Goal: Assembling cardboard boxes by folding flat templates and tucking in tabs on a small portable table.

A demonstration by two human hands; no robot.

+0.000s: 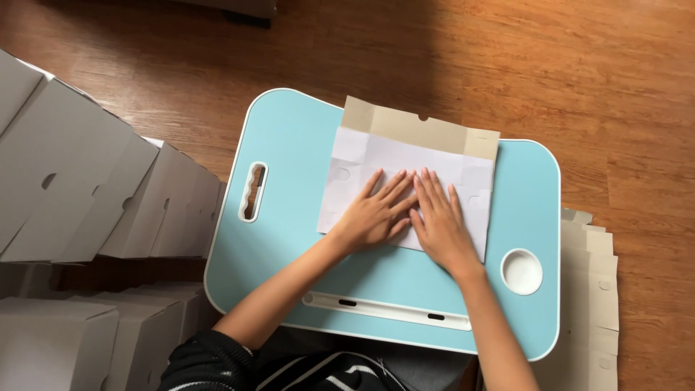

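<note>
A flat, unfolded cardboard box blank (405, 163), white on the near side with a tan flap at the far edge, lies on a light blue lap table (289, 152). My left hand (376, 213) and my right hand (438, 221) both rest palm down on its white middle, side by side with fingers spread and pointing away from me. The fingertips of the two hands touch near the centre of the blank. Neither hand holds anything.
Several folded white boxes (87, 181) lean in a row on the wooden floor (579, 72) to the left, with more (94, 333) nearer me. A stack of flat tan blanks (594, 289) lies right of the table. The table has a handle slot (253, 191), a round cup recess (521, 271) and a white groove (387, 310).
</note>
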